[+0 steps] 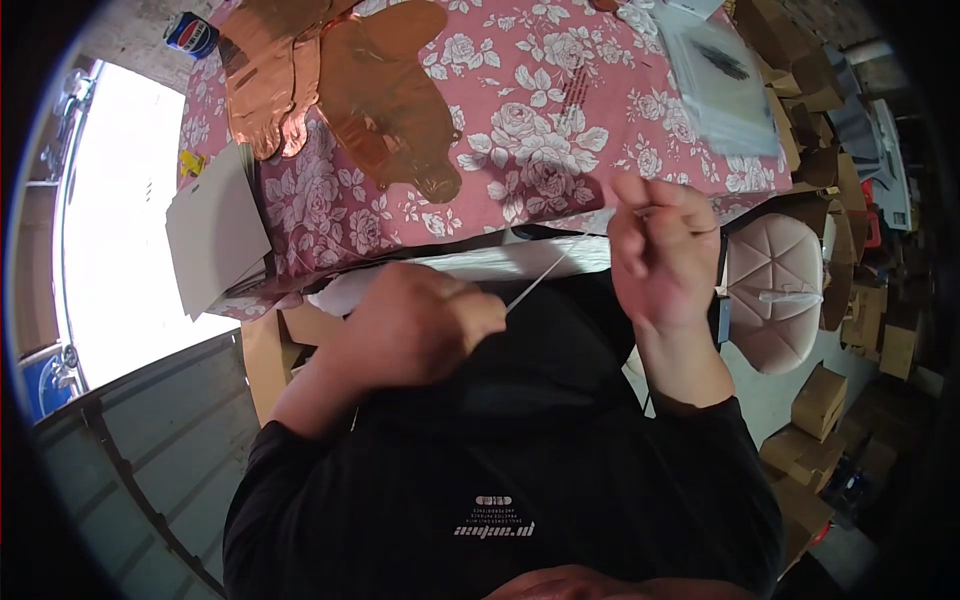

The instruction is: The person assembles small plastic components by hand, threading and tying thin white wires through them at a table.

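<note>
My left hand (pixel 420 325) is closed in front of my chest, a little blurred. From its fingertips a thin white strand (pixel 538 280) slants up to the right. My right hand (pixel 665 245) is raised near the table's front edge, palm toward me, with its fingers curled and thumb and fingertips pinched together. I cannot tell what sits in that pinch. Behind both hands a white sheet-like strip (pixel 470 264) runs along the table's near edge. Farther back, shiny copper-coloured foil pieces, like flat balloons (pixel 385 110), lie on the pink floral tablecloth (pixel 520 140).
Grey-white cards (pixel 215 235) overhang the table's left corner. A blue can (pixel 191 36) stands at the back left. Clear plastic bags (pixel 715 85) lie at the back right. A padded cream stool (pixel 772 290) is to the right, with cardboard boxes (pixel 820 400) beyond it.
</note>
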`<act>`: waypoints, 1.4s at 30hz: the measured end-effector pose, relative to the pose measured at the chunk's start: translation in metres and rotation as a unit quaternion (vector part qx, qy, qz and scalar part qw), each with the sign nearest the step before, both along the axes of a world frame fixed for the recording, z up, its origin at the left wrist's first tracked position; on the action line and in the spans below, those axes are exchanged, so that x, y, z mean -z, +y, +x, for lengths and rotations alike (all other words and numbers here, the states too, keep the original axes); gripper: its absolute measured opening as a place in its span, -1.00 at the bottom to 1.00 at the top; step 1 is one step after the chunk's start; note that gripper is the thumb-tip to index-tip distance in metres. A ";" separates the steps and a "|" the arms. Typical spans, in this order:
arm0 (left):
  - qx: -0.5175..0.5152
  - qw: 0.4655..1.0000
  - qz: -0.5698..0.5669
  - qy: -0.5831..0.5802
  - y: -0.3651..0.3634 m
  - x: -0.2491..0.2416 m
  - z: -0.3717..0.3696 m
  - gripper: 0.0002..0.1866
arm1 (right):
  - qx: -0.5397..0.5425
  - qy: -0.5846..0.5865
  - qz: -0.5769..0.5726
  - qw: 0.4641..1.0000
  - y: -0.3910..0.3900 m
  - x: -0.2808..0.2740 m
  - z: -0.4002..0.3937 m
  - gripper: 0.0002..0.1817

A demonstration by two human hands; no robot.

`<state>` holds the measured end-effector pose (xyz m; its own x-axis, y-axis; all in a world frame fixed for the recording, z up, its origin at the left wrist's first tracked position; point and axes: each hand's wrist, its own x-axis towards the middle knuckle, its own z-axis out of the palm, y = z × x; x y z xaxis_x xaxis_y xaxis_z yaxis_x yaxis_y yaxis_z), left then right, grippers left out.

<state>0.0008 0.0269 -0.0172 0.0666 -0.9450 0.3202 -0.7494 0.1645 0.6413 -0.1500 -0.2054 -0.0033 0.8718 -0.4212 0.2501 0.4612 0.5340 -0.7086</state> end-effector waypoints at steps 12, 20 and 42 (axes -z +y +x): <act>-0.151 0.976 -0.104 0.113 -0.007 -0.012 0.014 -0.87 | -0.346 0.137 -0.189 0.909 0.028 -0.003 -0.013 -0.92; -0.108 0.986 -0.114 0.046 -0.011 -0.006 -0.004 -0.82 | 0.117 0.120 -0.594 0.787 0.022 0.004 0.017 -0.88; -0.079 0.994 -0.070 0.015 -0.020 -0.012 -0.002 -0.77 | 0.123 0.135 -0.509 0.841 0.015 0.003 0.014 -0.87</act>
<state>-0.0012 0.0071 -0.0052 0.2233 -0.8677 0.4442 -0.7535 0.1355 0.6434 -0.1356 -0.1904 -0.0060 0.8724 -0.2850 0.3972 0.2182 -0.5000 -0.8381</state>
